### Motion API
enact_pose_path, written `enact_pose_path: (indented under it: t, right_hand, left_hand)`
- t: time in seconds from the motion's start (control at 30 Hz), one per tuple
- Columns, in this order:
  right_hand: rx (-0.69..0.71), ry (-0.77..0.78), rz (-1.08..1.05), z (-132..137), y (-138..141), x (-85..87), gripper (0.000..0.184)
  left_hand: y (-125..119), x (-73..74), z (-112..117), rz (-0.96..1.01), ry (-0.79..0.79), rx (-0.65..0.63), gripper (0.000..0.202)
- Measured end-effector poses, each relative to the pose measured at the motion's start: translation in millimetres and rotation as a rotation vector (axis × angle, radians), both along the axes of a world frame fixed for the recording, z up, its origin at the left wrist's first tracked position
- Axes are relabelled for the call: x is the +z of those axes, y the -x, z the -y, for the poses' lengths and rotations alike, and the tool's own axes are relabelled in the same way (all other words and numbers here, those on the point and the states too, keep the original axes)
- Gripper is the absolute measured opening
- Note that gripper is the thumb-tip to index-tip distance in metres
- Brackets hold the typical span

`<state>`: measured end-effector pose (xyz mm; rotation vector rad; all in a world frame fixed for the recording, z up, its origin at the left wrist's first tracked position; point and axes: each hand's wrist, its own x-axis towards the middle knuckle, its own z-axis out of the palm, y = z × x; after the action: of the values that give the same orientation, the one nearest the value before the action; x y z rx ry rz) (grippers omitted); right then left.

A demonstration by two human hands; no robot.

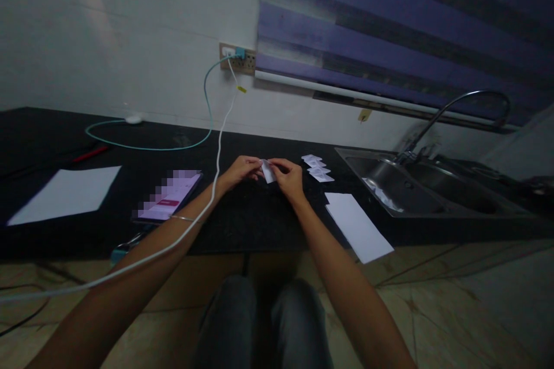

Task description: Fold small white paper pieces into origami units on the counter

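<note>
A small piece of white paper (268, 172) is held up between my two hands above the dark counter. My left hand (243, 169) pinches its left edge, fingers closed. On the other side, my right hand (289, 177) grips the right edge between thumb and fingers. Just right of that hand lies a row of several small folded white papers (318, 168), overlapping one another. Nearer the front edge, a stack of white paper strips (358, 226) rests on the counter, partly past its edge.
A white sheet (69, 193) lies at the left, beside a phone or tablet (171, 199) with a lit screen. A white cable (220, 144) runs from the wall socket (238, 59) across my left forearm. To the right is a steel double sink (392, 184) with a tall faucet (433, 121).
</note>
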<state>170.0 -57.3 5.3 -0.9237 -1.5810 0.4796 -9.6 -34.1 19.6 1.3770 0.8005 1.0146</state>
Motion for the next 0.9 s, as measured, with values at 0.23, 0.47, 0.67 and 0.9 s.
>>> enact_pose_path:
  t: [0.23, 0.47, 0.67, 0.9]
  right_hand:
    - [0.029, -0.253, 0.343, -1.9, -4.1, -7.7, 0.031]
    - [0.066, -0.272, 0.513, 1.7, -1.8, -4.9, 0.036]
    - [0.102, -0.294, 0.547, 5.1, -2.0, -4.4, 0.038]
    - [0.12, -0.291, 0.593, 7.6, -2.4, -3.9, 0.038]
  left_hand:
    - [5.1, -5.5, -2.8, 0.068, -0.04, 0.051, 0.012]
    - [12.8, -5.4, -2.1, 0.009, -0.193, 0.038, 0.015]
    - [12.3, -0.6, -1.8, 0.104, -0.039, -0.036, 0.009]
    - [13.7, -5.8, -8.7, 0.191, 0.065, -0.105, 0.025]
